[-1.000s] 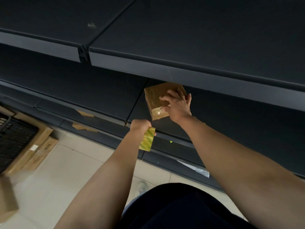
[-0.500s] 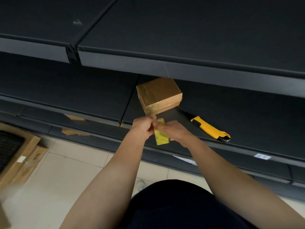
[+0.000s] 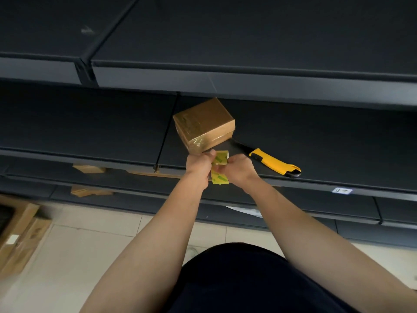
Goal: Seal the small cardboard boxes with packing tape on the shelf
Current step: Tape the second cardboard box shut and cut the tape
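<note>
The small cardboard box (image 3: 204, 125) sits just above the middle of the frame, on the dark shelf (image 3: 316, 141), turned corner-on to you, with glossy tape already wrapped over its near left corner and part of its top.

In the head view, which is the only one, both hands meet just below the box, at the shelf's front lip. Your left hand (image 3: 198, 164) is closed round the left side of the yellow-green tape roll (image 3: 220, 169); your right hand (image 3: 240, 169) has its fingers (image 3: 234, 160) pinched narrow at the roll's upper edge, it seems on the loose end, though the end itself is too small to make out.

The step looks like drawing off a fresh length. Hold the roll firmly and pull the end straight, so it does not fold onto itself. Draw enough to cross the seam and run down both sides. Lay it on from one edge and smooth it flat, since the wrap on the near corner already looks wrinkled.

The yellow utility knife (image 3: 274, 163) lies right of the box, near your right hand; mind its dark tip when you reach for it.
</note>
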{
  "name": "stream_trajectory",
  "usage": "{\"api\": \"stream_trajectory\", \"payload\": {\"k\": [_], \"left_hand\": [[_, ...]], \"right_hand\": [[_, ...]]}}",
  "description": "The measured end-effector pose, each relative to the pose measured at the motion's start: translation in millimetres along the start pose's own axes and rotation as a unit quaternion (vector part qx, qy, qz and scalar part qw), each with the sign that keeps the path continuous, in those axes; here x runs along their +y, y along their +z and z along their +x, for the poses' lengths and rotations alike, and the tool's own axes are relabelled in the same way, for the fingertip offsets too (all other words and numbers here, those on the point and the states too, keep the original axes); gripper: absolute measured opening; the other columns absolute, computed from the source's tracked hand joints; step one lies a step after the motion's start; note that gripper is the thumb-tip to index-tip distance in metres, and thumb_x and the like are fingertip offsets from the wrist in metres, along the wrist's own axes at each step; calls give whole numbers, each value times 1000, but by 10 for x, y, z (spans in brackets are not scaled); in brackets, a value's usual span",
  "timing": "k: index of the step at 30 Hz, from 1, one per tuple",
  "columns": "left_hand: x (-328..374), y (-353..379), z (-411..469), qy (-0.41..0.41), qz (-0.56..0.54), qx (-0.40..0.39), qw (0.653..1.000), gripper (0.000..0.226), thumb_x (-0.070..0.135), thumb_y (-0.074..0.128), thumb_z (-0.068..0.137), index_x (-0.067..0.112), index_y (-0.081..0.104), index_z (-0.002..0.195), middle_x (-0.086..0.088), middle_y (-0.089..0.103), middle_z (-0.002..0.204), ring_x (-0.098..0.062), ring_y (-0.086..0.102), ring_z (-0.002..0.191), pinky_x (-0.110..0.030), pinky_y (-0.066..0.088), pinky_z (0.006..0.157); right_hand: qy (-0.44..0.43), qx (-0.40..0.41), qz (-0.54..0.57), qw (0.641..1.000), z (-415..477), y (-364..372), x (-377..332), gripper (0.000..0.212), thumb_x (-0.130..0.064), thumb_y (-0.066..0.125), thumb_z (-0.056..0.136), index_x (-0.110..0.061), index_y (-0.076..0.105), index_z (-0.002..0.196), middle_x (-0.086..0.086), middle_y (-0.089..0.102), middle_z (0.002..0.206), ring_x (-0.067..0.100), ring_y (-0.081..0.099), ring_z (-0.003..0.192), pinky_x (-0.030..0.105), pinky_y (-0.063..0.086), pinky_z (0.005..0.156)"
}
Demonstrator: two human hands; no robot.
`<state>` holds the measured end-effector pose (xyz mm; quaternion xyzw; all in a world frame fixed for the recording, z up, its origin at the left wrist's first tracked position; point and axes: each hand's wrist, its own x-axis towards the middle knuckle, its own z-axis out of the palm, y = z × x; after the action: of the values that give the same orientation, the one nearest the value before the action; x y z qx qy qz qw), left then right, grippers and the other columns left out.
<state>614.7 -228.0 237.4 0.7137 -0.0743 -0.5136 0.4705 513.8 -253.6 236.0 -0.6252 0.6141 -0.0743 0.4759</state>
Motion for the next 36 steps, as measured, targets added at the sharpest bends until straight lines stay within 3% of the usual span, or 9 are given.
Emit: {"api": "stream_trajectory", "payload": {"k": [6,9,12,15,18,24,28,32,36], "left_hand": [[1,46,-6,30,35,-16,999,18,15,60,93,6,59,108,-6,61,85,-19,60,75,-28,49,57],[-7,66,-3,32,52,-32,998,14,16,58,94,6,59,104,-8,60,85,-19,58,71,-34,53,63],[-1,37,-12,-8,3,-35,999,7,9,62,91,9,58,97,-8,62,86,-18,61,71,-39,55,73],[17,-9,-14,-66,-74,-21,995,12,2,70,83,5,61,90,-10,64,79,-19,62,65,-33,53,55],[11,1,-16,-107,-105,-3,989,14,0,72,79,6,60,85,-9,61,71,-18,59,61,-31,49,52],[43,11,-30,-153,-102,-49,982,9,3,66,86,6,57,84,-6,54,71,-15,51,59,-32,47,57],[-10,-28,-61,-190,-74,-73,976,23,12,72,83,3,51,85,-12,51,86,-19,56,79,-42,51,91],[-69,0,-64,-143,-10,-38,989,22,14,75,81,6,56,90,-8,56,85,-17,58,72,-36,51,81],[-27,-30,19,16,52,52,997,20,10,67,86,0,61,103,-11,63,86,-23,63,79,-32,51,70]], "right_hand": [[11,46,-54,997,5,22,-30,34,-41,63,84,-9,54,76,0,52,66,20,55,65,24,33,42],[20,63,-47,997,12,33,-19,27,-33,62,84,-11,53,73,0,51,65,20,56,65,23,31,40],[16,62,-13,998,3,56,-8,23,-26,64,84,-11,55,68,3,55,70,22,57,67,23,36,44],[9,61,14,998,-29,78,-7,29,-24,66,85,-13,51,63,4,55,72,22,55,69,27,41,54],[-4,68,5,998,-90,102,-21,29,-24,63,87,-15,49,63,3,55,73,22,55,71,28,41,57],[-47,108,-44,992,-205,89,-34,12,-16,56,88,-7,63,88,11,62,86,31,61,86,34,52,71],[-74,116,-113,984,-246,35,-3,20,-19,50,94,-5,63,99,12,64,92,32,62,91,35,51,73],[-54,98,-220,969,-160,1,30,19,-17,50,94,-11,59,110,12,65,107,32,61,99,32,44,70],[-17,85,-315,945,-42,-91,102,35,-11,53,93,-11,52,127,12,60,124,31,52,119,36,44,91]]}}
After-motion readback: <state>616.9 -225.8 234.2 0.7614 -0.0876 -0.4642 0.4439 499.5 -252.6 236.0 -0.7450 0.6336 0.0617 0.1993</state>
